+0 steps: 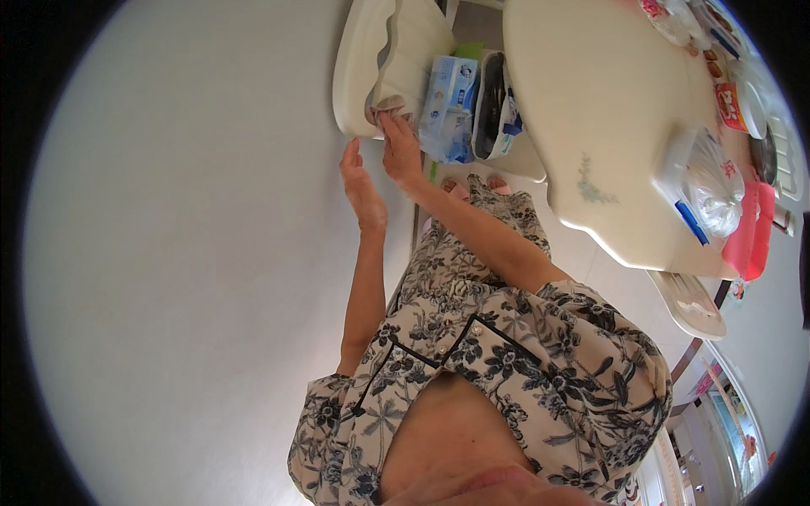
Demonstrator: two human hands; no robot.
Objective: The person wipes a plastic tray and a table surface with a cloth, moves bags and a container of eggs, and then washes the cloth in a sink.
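My right hand has its fingers on a crumpled, pale, thin cloth or tissue, against the cream back of a chair near its lower edge. To the left, beside the wall, my left hand is raised with its fingers apart from the chair and nothing visible in it. Just right of my right hand, a blue and white plastic pack lies on the chair. Next to that pack stands an open white bag or container with something dark inside.
A pale wall runs along the left. On the right a cream table bears a knotted plastic bag in a clear container, a red and white tub and a pink tray. Another chair stands beyond the table's near edge.
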